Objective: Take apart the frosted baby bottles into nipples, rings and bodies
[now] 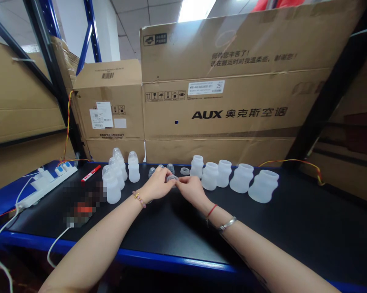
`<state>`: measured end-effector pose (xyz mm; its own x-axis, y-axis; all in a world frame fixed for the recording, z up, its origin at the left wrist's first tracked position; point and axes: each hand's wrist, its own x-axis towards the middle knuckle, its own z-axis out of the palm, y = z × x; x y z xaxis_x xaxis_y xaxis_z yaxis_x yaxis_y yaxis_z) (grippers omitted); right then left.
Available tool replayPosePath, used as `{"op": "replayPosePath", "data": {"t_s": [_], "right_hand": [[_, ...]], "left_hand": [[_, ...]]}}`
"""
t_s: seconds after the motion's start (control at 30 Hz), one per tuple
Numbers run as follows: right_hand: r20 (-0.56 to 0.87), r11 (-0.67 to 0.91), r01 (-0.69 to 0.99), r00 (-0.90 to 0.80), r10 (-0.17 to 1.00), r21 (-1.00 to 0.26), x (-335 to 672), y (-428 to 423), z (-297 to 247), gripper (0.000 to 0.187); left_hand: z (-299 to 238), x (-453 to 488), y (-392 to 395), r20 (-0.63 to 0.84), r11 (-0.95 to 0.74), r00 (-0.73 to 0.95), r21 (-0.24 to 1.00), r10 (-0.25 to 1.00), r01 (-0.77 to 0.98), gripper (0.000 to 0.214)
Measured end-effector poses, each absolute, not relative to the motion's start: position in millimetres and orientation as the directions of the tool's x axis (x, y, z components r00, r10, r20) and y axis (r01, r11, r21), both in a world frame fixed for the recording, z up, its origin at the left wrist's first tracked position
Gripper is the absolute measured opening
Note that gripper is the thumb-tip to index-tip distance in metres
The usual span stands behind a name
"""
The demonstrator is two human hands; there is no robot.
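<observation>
The ceiling light panel shone brightly overhead; soft shadows lay beneath my left hand and right hand; the frame's edges bowed.
</observation>
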<state>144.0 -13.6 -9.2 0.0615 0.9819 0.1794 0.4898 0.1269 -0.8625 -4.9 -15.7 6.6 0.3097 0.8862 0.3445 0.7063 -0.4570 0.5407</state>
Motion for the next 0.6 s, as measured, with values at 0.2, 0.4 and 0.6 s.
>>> {"op": "replayPosePath", "data": {"t_s": [0.2, 0.4, 0.6], "right_hand": [[0.168, 0.135, 0.518, 0.017, 0.986, -0.845, 143, -14, -10, 0.023], [0.166, 0.138, 0.501, 0.012, 0.986, -0.854, 143, -12, -10, 0.025], [0.197, 0.154, 0.556, 0.016, 0.980, -0.816, 140, -14, -8, 0.024]], "left_hand": [[11, -13, -11, 0.342, -0.565, 0.455, 0.403, 0.823, 0.720, 0.026], [12, -9, -13, 0.379, -0.525, 0.400, 0.324, 0.834, 0.787, 0.022], [10, 0, -18, 0.402, -0.498, 0.365, 0.302, 0.840, 0.813, 0.018]]}}
